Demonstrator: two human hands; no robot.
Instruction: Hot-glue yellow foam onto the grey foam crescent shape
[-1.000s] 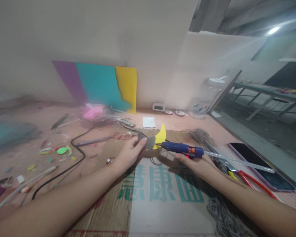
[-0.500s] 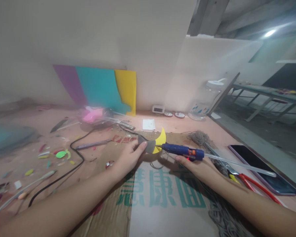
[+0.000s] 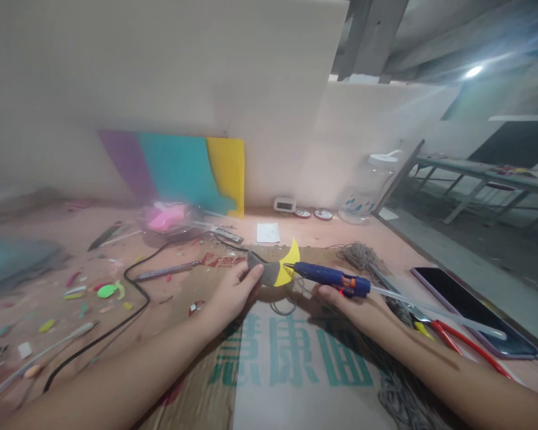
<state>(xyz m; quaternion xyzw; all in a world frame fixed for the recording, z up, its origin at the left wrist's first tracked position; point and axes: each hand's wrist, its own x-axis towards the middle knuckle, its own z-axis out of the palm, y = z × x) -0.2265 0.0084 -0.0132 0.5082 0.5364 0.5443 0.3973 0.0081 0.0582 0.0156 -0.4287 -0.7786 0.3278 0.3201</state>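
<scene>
Over the middle of the worktable, my left hand (image 3: 238, 288) pinches a small grey and yellow piece between thumb and fingers. Its grey part (image 3: 269, 273) lies at my thumb, and a yellow crescent (image 3: 290, 263) sticks out to the right. My right hand (image 3: 347, 304) is wrapped round a blue hot glue gun (image 3: 327, 276) with a lit red light. The nozzle points left and meets the yellow crescent, or sits just in front of it; I cannot tell which. A clear glue stick (image 3: 439, 309) juts from the gun's back end.
Grey yarn (image 3: 363, 254), red-handled scissors (image 3: 468, 346) and a phone (image 3: 475, 310) lie on the right. A water bottle (image 3: 365, 188) and small clock (image 3: 284, 205) stand at the back. Leftward are a black cable (image 3: 138, 310), coloured scraps and a pink item (image 3: 165, 216). Cardboard (image 3: 197, 364) lies beneath.
The glue gun's nozzle has shifted from the grey part's edge onto the yellow crescent. The crescent now shows more fully beside the grey part. The camera view has tilted slightly.
</scene>
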